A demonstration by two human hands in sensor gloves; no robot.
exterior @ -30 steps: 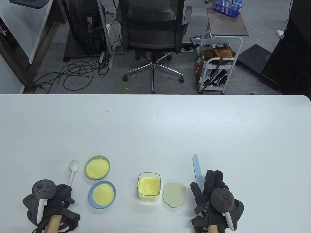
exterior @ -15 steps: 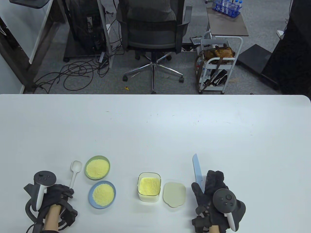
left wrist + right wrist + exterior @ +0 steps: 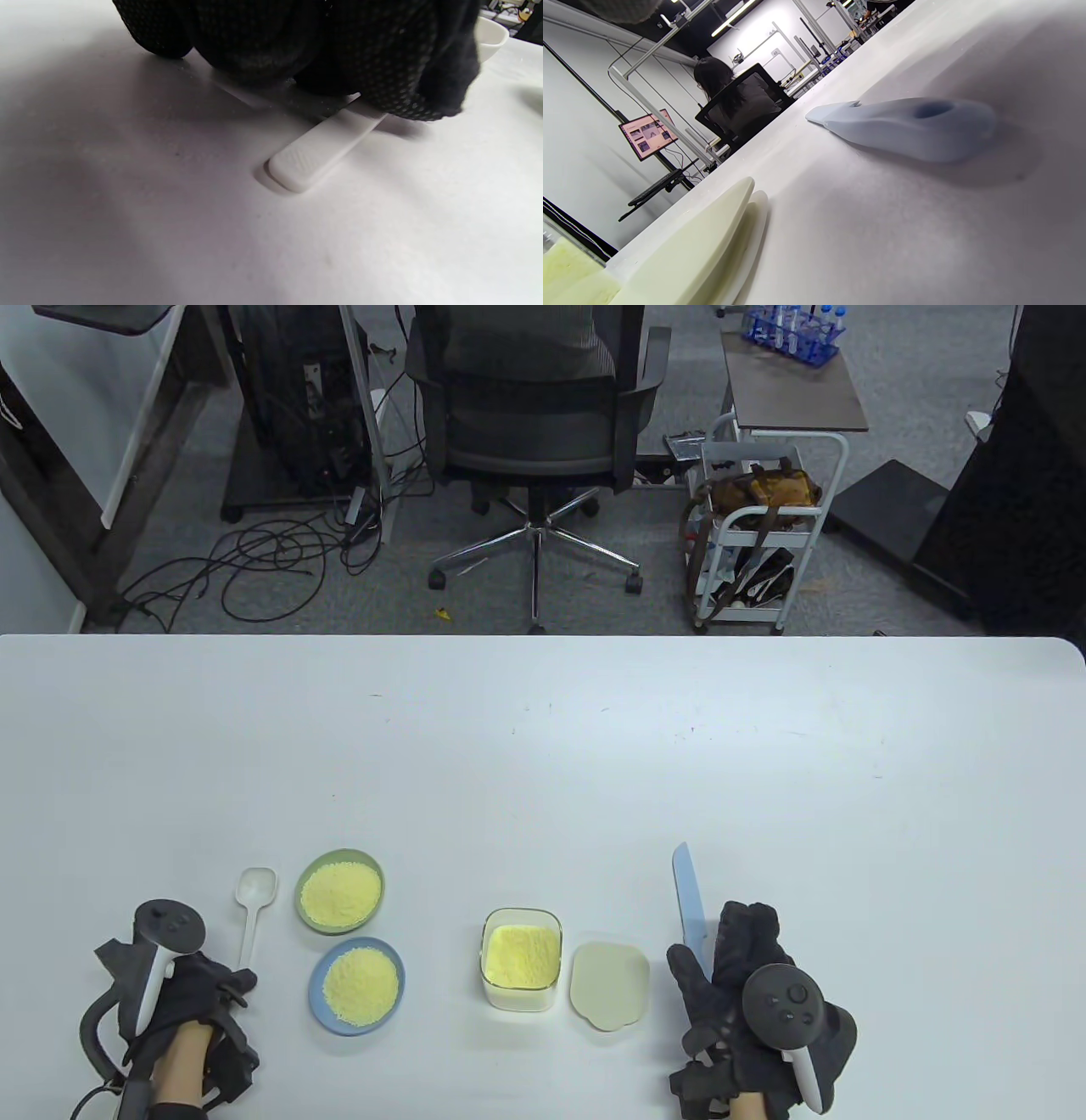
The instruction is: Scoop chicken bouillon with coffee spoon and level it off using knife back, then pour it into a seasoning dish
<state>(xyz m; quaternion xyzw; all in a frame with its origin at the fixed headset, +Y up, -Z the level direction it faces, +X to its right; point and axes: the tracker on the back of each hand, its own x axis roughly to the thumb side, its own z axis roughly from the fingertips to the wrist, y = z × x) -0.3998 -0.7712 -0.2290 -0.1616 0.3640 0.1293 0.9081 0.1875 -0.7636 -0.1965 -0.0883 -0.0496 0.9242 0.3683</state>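
Observation:
A white coffee spoon [image 3: 254, 899] lies left of the dishes, and my left hand [image 3: 225, 984] grips the near end of its handle. The left wrist view shows gloved fingers [image 3: 382, 76] bunched over the spoon handle [image 3: 322, 148], whose tip touches the table. A clear container of yellow bouillon [image 3: 519, 1003] stands open at centre, its pale lid [image 3: 609, 984] beside it. A light blue knife [image 3: 687, 899] points away from me. My right hand [image 3: 721, 950] lies flat over its handle [image 3: 908, 127], fingers straight; no finger shows round it in the right wrist view.
A green dish [image 3: 299, 899] and a blue dish [image 3: 312, 984], both holding yellow granules, sit between the spoon and the container. The lid [image 3: 691, 250] lies close left of the knife handle. Beyond the table's far edge are an office chair [image 3: 530, 407] and a cart [image 3: 755, 543].
My left hand has turned and closed on the spoon handle, and the spoon's bowl has swung a little to the left. The right hand and the knife have stayed put.

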